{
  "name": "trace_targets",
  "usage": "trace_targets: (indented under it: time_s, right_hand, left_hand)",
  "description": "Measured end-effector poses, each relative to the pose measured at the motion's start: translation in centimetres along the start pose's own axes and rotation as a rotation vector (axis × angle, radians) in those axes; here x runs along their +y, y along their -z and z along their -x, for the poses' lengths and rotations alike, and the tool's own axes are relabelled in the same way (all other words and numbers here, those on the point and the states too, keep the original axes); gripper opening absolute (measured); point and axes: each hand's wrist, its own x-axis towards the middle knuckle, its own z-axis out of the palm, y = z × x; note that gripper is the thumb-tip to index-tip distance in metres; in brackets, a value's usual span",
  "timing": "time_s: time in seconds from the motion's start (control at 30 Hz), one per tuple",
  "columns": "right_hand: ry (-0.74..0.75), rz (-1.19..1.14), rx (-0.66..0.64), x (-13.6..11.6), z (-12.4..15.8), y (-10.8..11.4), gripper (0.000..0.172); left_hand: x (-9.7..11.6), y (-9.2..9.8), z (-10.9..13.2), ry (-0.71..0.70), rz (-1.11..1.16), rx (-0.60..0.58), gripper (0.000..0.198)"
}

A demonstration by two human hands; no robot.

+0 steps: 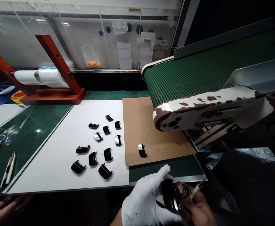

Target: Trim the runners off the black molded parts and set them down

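My left hand (147,199), in a white glove, is closed around a glossy black plastic part (169,196) in front of the table's near edge. My bare right hand (196,204) is up against the same part, fingers bent. A slim pale-handled tool (196,190) sticks out from between its fingers; the working end is hidden. Beyond my hands a similar black plastic part (142,150) lies on a brown cardboard sheet (137,125). Several more black parts (93,158) with small prongs lie on the white sheet (50,163) to the left.
A green conveyor belt (191,75) ends above the cardboard at right. Small curled scraps (157,144) dot the cardboard. Back left stands an orange stand (57,62) with plastic film rolls (50,77). Pens (8,169) lie at left. Another person's hand (5,205) shows bottom left.
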Motion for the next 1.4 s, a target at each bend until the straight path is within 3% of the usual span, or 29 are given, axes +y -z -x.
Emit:
trace_targets:
  time_s: [0.23, 0.4, 0.57, 0.73, 0.9, 1.07, 1.27, 1.4]
  right_hand:
    - [0.031, 0.11, -0.181, -0.6, 0.0, -0.3, 0.037]
    - [0.033, 0.124, -0.12, -0.6, -0.3, 0.7, 0.032]
    - [0.054, 0.202, -0.079, -1.7, -0.5, 1.4, 0.05]
    - [-0.003, 0.415, -0.104, -2.1, -0.6, 1.1, 0.05]
    - [-0.081, 0.411, -0.183, -2.1, -0.1, 1.2, 0.044]
    - [-0.205, 0.272, -0.197, -0.8, 0.2, 1.9, 0.039]
    - [-0.327, 0.214, -0.314, 2.0, 0.0, 2.7, 0.056]
    - [-0.289, 0.232, -0.3, 1.3, -0.4, 3.1, 0.052]
  left_hand:
    - [1.1, 0.0, 0.1, 0.073, -0.078, -0.024, 0.104]
    - [1.3, 0.0, -0.1, 0.038, -0.199, 0.021, 0.093]
    - [0.2, 0.3, -0.1, -0.038, -0.387, 0.05, 0.078]
    - [-1.2, -0.2, 0.9, -0.091, -0.478, 0.063, 0.081]
    - [-2.1, -1.4, 3.0, -0.188, -0.527, 0.192, 0.081]
    - [-2.9, -2.7, 5.0, -0.211, -0.544, 0.326, 0.067]
    - [-1.6, -3.3, 5.3, -0.27, -0.503, 0.266, 0.062]
    - [-0.1, -2.2, 3.5, -0.376, -0.463, 0.192, 0.065]
